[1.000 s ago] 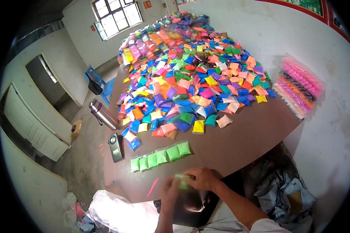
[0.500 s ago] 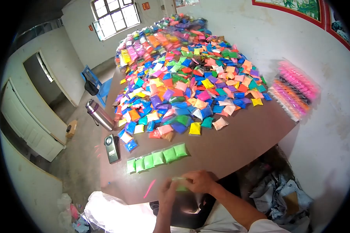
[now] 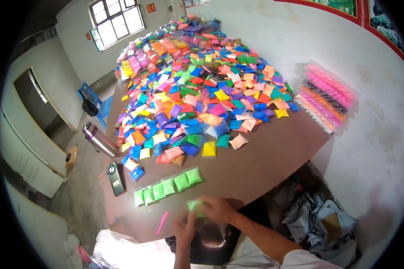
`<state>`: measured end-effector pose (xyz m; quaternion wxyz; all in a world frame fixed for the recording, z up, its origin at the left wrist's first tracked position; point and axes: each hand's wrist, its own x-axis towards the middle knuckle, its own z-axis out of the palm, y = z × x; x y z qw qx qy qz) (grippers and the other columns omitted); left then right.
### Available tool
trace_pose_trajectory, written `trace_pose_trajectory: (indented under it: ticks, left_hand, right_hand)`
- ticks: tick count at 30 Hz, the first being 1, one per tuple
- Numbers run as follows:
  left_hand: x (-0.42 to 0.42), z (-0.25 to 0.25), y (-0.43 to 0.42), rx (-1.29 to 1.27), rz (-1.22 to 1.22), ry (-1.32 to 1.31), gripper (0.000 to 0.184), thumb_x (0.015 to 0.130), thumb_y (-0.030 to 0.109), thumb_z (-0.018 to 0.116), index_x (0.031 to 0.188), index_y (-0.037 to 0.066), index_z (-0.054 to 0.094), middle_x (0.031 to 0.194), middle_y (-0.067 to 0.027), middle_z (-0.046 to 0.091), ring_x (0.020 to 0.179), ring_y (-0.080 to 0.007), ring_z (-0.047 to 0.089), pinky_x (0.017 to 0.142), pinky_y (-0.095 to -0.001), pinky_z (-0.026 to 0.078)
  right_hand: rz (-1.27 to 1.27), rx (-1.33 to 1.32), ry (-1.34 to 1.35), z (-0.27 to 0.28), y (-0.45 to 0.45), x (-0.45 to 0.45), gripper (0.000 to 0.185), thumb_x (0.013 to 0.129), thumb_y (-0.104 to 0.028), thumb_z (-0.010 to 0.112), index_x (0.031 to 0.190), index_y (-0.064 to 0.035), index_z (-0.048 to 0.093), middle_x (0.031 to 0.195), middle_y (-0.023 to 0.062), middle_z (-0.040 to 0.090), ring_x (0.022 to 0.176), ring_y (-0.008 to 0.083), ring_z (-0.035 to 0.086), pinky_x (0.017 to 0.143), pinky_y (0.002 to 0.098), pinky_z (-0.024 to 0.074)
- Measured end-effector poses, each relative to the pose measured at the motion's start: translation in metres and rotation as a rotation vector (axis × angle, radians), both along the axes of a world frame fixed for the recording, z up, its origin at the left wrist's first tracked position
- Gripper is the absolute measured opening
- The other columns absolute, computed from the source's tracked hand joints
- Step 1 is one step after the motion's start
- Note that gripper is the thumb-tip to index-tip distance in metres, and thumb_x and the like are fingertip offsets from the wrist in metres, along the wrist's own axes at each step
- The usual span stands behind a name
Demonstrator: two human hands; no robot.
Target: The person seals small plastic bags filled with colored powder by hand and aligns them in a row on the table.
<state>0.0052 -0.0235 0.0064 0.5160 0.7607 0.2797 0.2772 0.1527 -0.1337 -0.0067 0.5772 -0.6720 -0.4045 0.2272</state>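
Note:
Close to the table's near edge, a small light-green packet [image 3: 193,205] is between my two hands. My left hand [image 3: 184,225] pinches its lower left side, thumb uppermost. My right hand [image 3: 216,210] has its fingers closed at the packet's right side and is slightly blurred. Part of the packet is hidden by the fingers. Just beyond my hands, several green packets [image 3: 168,186] lie side by side in a slanting, overlapping row. A thin pink plastic strip [image 3: 162,223], shaped like a small knife, rests on the table left of my left hand.
A large heap of coloured packets [image 3: 184,107] covers the far part of the brown table [image 3: 260,163]. On the left stand a steel flask [image 3: 100,140] and a black-and-silver device [image 3: 116,179]. Stacked pink and orange bags [image 3: 325,98] lean by the wall. Crumpled plastic [image 3: 325,219] lies below right.
The view has swung slightly right, so the scene sits further left. Between my hands, the green packet now shows more clearly. The row of packets stays as it was.

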Motion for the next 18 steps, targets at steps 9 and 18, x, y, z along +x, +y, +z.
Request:
trace_pose_trajectory:
  ticks: [9, 18]
  left_hand:
    - [-0.001, 0.005, -0.002, -0.152, 0.083, -0.095, 0.027, 0.106, 0.023, 0.069, 0.093, -0.001, 0.069, 0.077, 0.0052, 0.059, 0.072, -0.0049, 0.049, 0.061, -0.0256, 0.039]
    - [-0.002, 0.004, -0.001, -0.115, -0.010, 0.059, 0.024, 0.103, 0.021, 0.072, 0.108, -0.002, 0.077, 0.088, 0.0006, 0.071, 0.081, -0.0066, 0.061, 0.072, -0.0241, 0.048]
  right_hand:
    - [0.031, -0.059, -0.147, 0.011, 0.005, -0.007, 0.036, 0.103, -0.035, 0.067, 0.124, -0.0062, 0.070, 0.108, 0.0226, 0.074, 0.095, 0.0417, 0.073, 0.083, 0.0475, 0.0572]
    - [-0.043, -0.002, 0.303, 0.006, -0.001, -0.002, 0.032, 0.100, -0.018, 0.073, 0.128, -0.0036, 0.071, 0.104, 0.0080, 0.076, 0.092, 0.0142, 0.071, 0.084, 0.0317, 0.0568]
